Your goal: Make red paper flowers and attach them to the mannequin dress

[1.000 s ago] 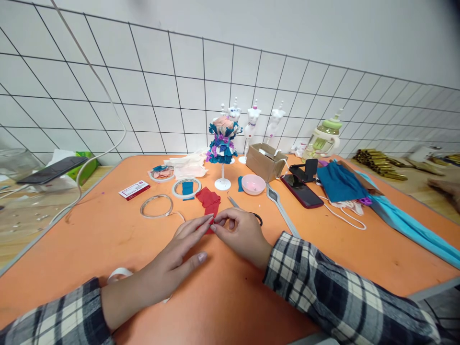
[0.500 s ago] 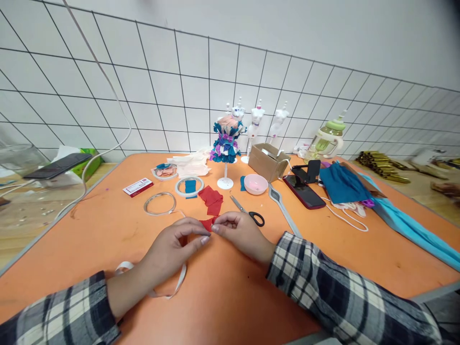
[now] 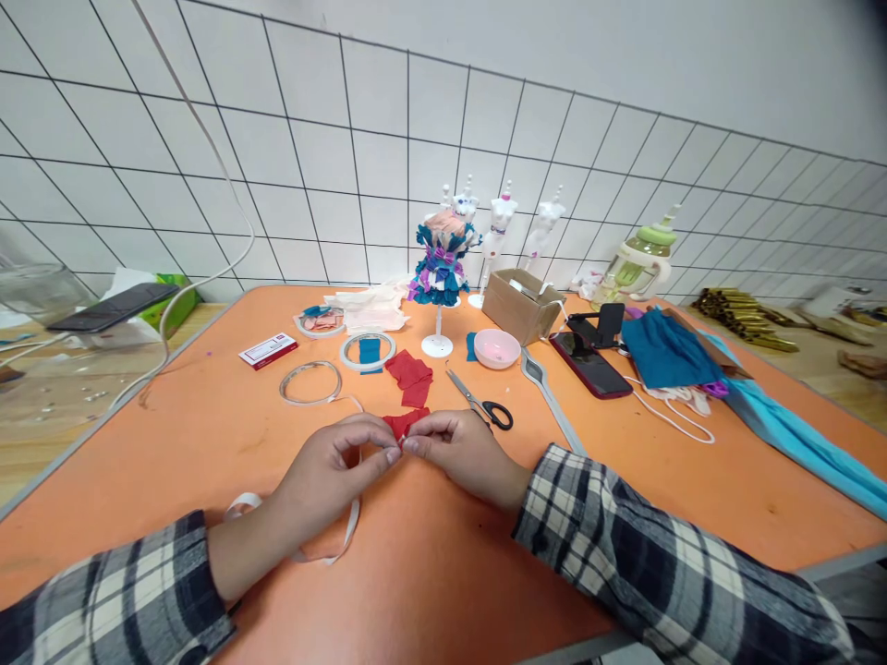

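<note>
My left hand [image 3: 341, 466] and my right hand [image 3: 466, 453] meet at the middle of the orange table, fingertips nearly touching. Both pinch a small piece of red fabric [image 3: 404, 422] between thumb and fingers. Just beyond it lies more red fabric [image 3: 410, 377], flat on the table. Scissors with black handles [image 3: 479, 400] rest beyond my right hand. A white ribbon [image 3: 352, 531] curls on the table beside and under my left forearm. Farther back stands a small dress form in blue, purple and pink ruffles [image 3: 442, 263].
Tape rolls [image 3: 309, 401], a small red-and-white box [image 3: 269, 351] and pale fabric [image 3: 367, 309] lie left. Toward the right are a pink bowl [image 3: 496, 349], cardboard box [image 3: 523, 309], grey zipper [image 3: 554, 406], phone [image 3: 590, 367], blue cloth [image 3: 669, 346] and bottle [image 3: 641, 263].
The view has shifted slightly. My left fingertips have drawn closer to my right ones, and the held red fabric has changed its fold, showing more beyond the fingers.
</note>
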`<state>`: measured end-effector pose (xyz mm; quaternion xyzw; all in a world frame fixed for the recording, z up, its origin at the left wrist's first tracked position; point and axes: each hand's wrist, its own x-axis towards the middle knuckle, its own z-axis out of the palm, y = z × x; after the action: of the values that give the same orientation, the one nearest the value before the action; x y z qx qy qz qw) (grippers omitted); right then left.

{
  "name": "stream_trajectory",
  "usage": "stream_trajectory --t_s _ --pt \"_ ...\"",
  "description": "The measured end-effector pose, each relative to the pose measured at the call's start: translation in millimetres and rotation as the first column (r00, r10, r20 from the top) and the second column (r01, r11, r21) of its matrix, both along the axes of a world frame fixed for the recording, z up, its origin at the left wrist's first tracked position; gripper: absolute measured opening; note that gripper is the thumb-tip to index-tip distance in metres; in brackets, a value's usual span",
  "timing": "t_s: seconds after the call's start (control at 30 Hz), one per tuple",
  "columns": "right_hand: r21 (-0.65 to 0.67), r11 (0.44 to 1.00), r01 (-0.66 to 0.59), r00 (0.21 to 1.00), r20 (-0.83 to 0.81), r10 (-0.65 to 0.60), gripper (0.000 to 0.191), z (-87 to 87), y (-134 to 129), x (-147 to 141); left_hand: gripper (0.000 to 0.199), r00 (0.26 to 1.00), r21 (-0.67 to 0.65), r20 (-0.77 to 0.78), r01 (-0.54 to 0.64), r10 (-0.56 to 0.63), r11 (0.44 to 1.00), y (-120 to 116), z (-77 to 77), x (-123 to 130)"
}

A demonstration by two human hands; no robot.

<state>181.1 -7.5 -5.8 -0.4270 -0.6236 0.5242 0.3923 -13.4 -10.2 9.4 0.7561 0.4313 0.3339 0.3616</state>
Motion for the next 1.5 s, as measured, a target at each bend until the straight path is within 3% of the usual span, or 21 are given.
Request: stream_trajectory --t_s 0.43,0.8,1.1,1.37,1.5 --pt "-0.042 0.997 0.06 0.994 0.096 -0.055 0.011 0.2 -1.7 -2.5 0.02 0.999 0.002 -0.033 0.011 -0.011 1.0 0.8 0.9 0.6" --pt "0.034 0.999 -0.034 0.977 0.212 0.026 0.007 -2.6 -3.1 0.1 0.018 1.0 -0.021 -0.017 0.014 -0.014 1.0 -0.2 0.0 0.0" --pt "0.009 0.999 -0.038 0.982 0.186 0.035 0.013 -4.9 -1.7 2.4 0.025 0.994 -0.072 -0.078 -0.082 0.077 0.994 1.2 -0.3 1.4" --pt "0.122 0.992 -0.029 0.964 0.264 -0.004 0.004 2.4 -5.5 1.3 0.023 0.998 -0.076 -0.06 -0.023 0.018 0.997 0.5 -0.4 0.8" --pt "0.053 0.998 -0.042 0.975 0.22 0.029 0.006 2.3 -5.4 1.7 0.023 0.998 -0.088 -0.053 -0.031 0.026 0.996 0.6 -2.0 0.1"
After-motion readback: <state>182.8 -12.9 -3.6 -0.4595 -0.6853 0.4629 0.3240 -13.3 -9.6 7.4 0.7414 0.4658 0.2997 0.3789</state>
